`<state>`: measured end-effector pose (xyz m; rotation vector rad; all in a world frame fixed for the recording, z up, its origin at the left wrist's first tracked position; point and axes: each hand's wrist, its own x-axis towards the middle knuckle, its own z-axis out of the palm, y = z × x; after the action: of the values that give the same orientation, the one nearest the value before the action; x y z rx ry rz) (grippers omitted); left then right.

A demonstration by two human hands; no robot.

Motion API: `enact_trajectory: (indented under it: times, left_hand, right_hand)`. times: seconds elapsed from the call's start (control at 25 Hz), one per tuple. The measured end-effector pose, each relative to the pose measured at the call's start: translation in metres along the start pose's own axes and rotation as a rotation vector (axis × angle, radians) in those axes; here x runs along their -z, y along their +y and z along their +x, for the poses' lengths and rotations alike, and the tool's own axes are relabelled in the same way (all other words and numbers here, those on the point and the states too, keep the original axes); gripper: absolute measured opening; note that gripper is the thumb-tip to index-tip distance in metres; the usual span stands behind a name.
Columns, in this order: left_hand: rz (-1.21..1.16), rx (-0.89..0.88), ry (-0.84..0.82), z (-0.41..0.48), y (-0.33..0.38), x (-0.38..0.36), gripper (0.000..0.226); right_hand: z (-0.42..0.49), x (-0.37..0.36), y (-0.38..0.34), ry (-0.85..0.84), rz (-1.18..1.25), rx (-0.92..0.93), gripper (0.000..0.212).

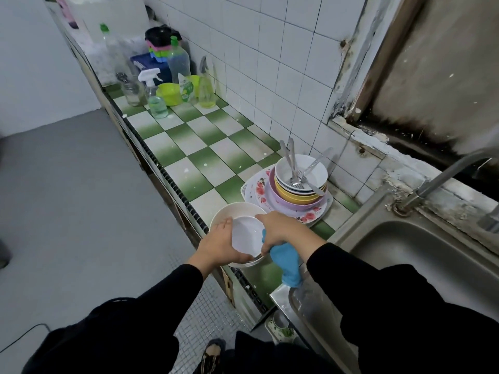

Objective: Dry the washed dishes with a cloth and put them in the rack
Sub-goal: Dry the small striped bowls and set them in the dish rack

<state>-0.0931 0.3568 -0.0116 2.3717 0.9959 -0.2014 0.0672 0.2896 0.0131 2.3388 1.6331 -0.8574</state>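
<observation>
Head view of a green-and-white checkered counter [205,147] running along a tiled wall.

At the counter's far left end stands a cluster of bottles, among them a spray bottle [155,101] and a dish-soap bottle [181,68], beside a lime-green bowl [168,93]. The items behind them overlap and cannot be told apart.

At the near front edge the left hand [221,247] grips the left rim of a small white bowl [247,236], held tilted over a larger cream bowl [232,210]. Further rims show beneath the small bowl; their number is unclear.

The right hand [280,233] is closed around a blue cloth [287,263] and presses it against the bowl's right rim. The cloth's upper part is hidden in the fist, and its lower end hangs down.

Against the wall, just beyond the hands, floral plates [307,215] carry a purple bowl [283,203], yellow bowls [294,195] and a white top bowl [313,168] holding cutlery [294,168].

A steel sink [421,255] adjoins the counter's right end. Its basin and the tap [453,171] are cut off by the right frame edge.
</observation>
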Motion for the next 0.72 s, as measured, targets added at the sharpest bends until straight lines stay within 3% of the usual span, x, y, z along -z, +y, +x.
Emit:
enact_trajectory:
  times: [0.36,0.72]
  left_hand:
    - [0.013,-0.060,-0.110,0.013,-0.014,0.005,0.133]
    - [-0.012,-0.222,0.055,0.019,-0.031,0.007,0.123]
  right_hand:
    - [-0.002,0.000,0.001,0.011,0.097,0.010,0.102]
    - [-0.007,-0.004,-0.003,0.106,0.208,-0.018,0.091]
